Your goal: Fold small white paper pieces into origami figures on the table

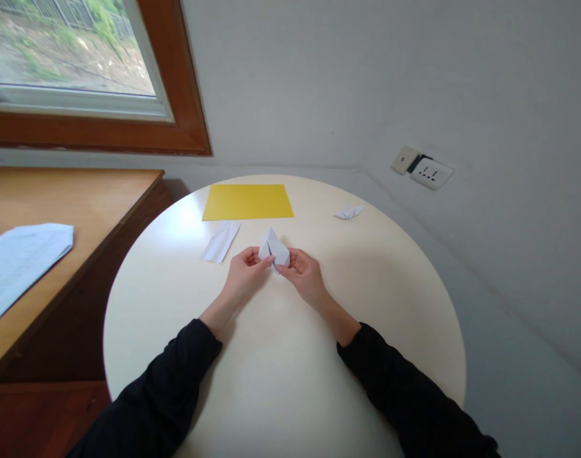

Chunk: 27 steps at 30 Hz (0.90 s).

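Note:
A small white folded paper (279,251) with a pointed top is held between my two hands over the round table. My left hand (247,268) pinches its left side, the thumb lying on the front near the centre slit. On the other side my right hand (307,275) grips the lower right edge between thumb and fingers. The fingers behind the paper are partly hidden. Just left of my left hand lies a creased white paper strip (220,242), flat on the table.
A yellow sheet (248,202) lies at the back of the white round table (281,381). Toward the back right sits a folded paper crane-like shape (349,212). A wooden desk (81,191) with papers (28,261) stands at left; a wall with a socket (431,172) rises at right.

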{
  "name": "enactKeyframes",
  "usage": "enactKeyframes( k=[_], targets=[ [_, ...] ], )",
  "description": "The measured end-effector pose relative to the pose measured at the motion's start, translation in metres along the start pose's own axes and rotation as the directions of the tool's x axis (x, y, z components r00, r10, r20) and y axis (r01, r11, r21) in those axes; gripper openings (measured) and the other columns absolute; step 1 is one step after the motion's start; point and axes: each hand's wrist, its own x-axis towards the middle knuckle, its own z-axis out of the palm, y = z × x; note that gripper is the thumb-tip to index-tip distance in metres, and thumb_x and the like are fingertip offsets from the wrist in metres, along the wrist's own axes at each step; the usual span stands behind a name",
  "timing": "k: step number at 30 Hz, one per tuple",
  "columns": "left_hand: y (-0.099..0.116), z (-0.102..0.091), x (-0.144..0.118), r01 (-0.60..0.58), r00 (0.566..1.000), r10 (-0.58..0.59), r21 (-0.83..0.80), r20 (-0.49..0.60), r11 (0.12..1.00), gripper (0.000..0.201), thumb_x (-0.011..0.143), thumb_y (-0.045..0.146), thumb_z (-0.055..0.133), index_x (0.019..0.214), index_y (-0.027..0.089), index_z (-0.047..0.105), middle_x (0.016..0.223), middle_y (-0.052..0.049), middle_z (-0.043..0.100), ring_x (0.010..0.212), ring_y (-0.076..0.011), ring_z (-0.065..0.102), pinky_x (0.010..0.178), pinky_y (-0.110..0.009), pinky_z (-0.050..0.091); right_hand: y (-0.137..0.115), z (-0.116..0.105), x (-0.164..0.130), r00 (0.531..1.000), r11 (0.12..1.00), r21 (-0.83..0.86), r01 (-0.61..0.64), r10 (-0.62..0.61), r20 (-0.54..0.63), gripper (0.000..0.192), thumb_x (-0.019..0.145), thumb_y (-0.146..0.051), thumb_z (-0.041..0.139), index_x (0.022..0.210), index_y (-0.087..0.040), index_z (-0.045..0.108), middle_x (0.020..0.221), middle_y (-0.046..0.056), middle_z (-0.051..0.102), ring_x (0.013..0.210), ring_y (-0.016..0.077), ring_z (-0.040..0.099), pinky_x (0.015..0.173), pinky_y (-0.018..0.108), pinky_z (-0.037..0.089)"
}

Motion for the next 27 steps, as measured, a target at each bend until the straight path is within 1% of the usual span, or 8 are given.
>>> enactKeyframes(
  k=[3,5,8,11,14,19,24,27],
  targets=[
    [-0.0013,-0.0006,0.0006,0.018,1.0,-0.018,-0.027,-0.004,0.999,0.032,0.058,0.033,0.076,0.078,0.013,0.061,0.071,-0.002,0.067,0.064,-0.0118,0.06,0.066,-0.025,0.044,-0.0022,0.0004,-0.0002,0.998,0.994,0.096,-0.055,0.053,0.024,0.029,0.065,-0.034,0.071,0.086,-0.017,0.062,0.075,0.003,0.069,0.066,0.0157,0.063,0.066,0.031,0.052],
    [-0.0027,-0.0014,0.0013,0.035,0.999,-0.035,-0.051,-0.005,0.998,0.037,0.057,0.033,0.076,0.084,0.014,0.06,0.072,-0.001,0.068,0.063,-0.012,0.06,0.065,-0.025,0.044,-0.0045,-0.0001,-0.0001,0.997,0.99,0.121,-0.077,0.075,0.018,0.028,0.064,-0.036,0.072,0.083,-0.018,0.062,0.073,0.002,0.068,0.064,0.0155,0.063,0.064,0.031,0.052],
    [-0.004,-0.0027,0.0021,0.045,0.999,-0.047,-0.05,-0.027,0.998,0.05,0.057,0.032,0.076,0.099,0.016,0.055,0.066,0.002,0.065,0.059,-0.0114,0.059,0.062,-0.025,0.042,-0.0069,-0.0012,0.0001,0.995,0.986,0.134,-0.099,0.099,0.001,0.028,0.063,-0.039,0.073,0.079,-0.019,0.062,0.074,0.002,0.069,0.066,0.0162,0.064,0.065,0.032,0.053],
    [-0.0046,-0.0038,0.0019,0.022,0.998,-0.023,-0.024,-0.054,0.999,0.061,0.059,0.031,0.076,0.112,0.017,0.05,0.059,0.006,0.061,0.055,-0.0097,0.057,0.06,-0.023,0.041,-0.007,-0.0016,0.0008,0.993,0.986,0.126,-0.111,0.115,-0.024,0.028,0.063,-0.041,0.072,0.076,-0.018,0.063,0.073,0.003,0.07,0.066,0.0166,0.064,0.066,0.032,0.053],
    [-0.0061,-0.005,0.0017,0.0,1.0,0.0,-0.015,-0.017,1.0,0.064,0.061,0.031,0.075,0.118,0.016,0.05,0.059,0.006,0.06,0.057,-0.0094,0.057,0.062,-0.023,0.042,-0.0054,-0.0024,0.0016,0.991,0.988,0.105,-0.116,0.123,-0.056,0.026,0.065,-0.041,0.07,0.076,-0.018,0.065,0.072,0.003,0.07,0.066,0.0165,0.063,0.065,0.031,0.052],
    [-0.0092,-0.0047,0.002,0.008,0.999,-0.006,-0.047,0.043,0.999,0.059,0.062,0.03,0.075,0.115,0.013,0.055,0.069,0.001,0.065,0.064,-0.0111,0.059,0.067,-0.025,0.044,-0.0043,-0.0047,0.0018,0.992,0.994,0.058,-0.094,0.099,-0.073,0.021,0.068,-0.039,0.067,0.074,-0.019,0.068,0.074,0.002,0.07,0.067,0.0167,0.062,0.065,0.031,0.051],
    [-0.0036,-0.0004,-0.0012,-0.021,0.987,0.027,-0.042,0.161,0.999,0.042,0.066,0.035,0.071,0.1,0.012,0.065,0.095,-0.007,0.069,0.088,-0.0187,0.061,0.081,-0.029,0.045,-0.0038,-0.005,0.0019,0.996,0.997,0.026,-0.067,0.068,-0.055,0.021,0.07,-0.04,0.066,0.075,-0.019,0.069,0.078,0.003,0.069,0.073,0.0174,0.062,0.066,0.031,0.052],
    [-0.0014,0.0022,-0.0037,0.02,0.981,-0.01,-0.048,0.196,0.999,0.036,0.066,0.038,0.07,0.093,0.014,0.067,0.096,-0.007,0.069,0.092,-0.0203,0.06,0.083,-0.031,0.045,-0.0003,-0.004,0.0028,0.997,1.0,-0.018,-0.012,0.011,-0.071,0.023,0.069,-0.042,0.066,0.073,-0.02,0.068,0.087,0.006,0.067,0.082,0.0188,0.062,0.065,0.029,0.052]
  ],
)
